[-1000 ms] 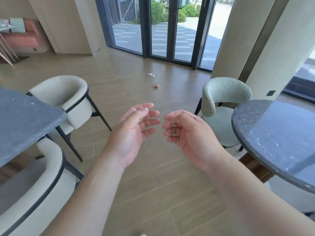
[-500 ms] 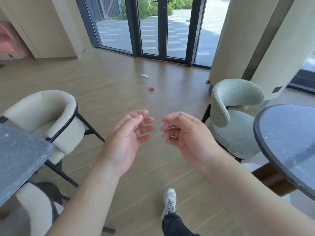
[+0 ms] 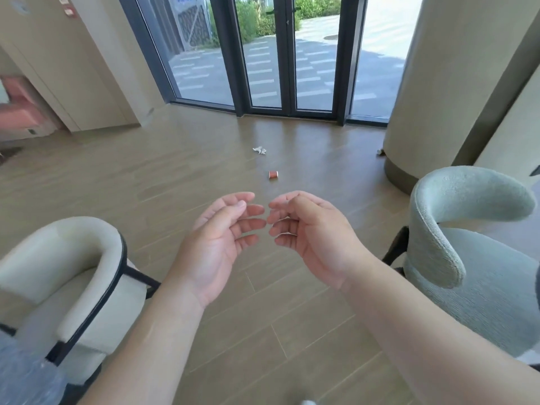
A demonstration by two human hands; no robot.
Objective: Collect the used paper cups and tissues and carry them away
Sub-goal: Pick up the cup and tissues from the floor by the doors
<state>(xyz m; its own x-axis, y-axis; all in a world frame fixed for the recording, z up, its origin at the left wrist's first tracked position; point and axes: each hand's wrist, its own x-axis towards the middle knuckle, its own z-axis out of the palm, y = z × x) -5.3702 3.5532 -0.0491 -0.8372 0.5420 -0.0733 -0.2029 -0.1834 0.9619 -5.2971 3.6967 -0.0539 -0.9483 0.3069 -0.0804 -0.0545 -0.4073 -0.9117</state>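
Note:
A small orange paper cup [image 3: 273,174] lies on its side on the wooden floor some way ahead. A crumpled white tissue [image 3: 259,150] lies a little beyond it, nearer the glass doors. Another small pale scrap [image 3: 380,152] sits at the foot of the round column. My left hand [image 3: 222,244] and my right hand [image 3: 306,235] are held out in front of me at waist height, palms facing each other, fingers loosely curled and apart. Both hold nothing and are well short of the cup.
A cream armchair [image 3: 73,276] stands at my left and a pale green armchair [image 3: 467,244] at my right, with open floor between them. A wide round column [image 3: 444,83] rises at the right. Dark-framed glass doors [image 3: 289,54] close the far end.
I have moved forward between the chairs. The two tables have slid out of view and the cup and tissue are nearer. My hands keep the same pose.

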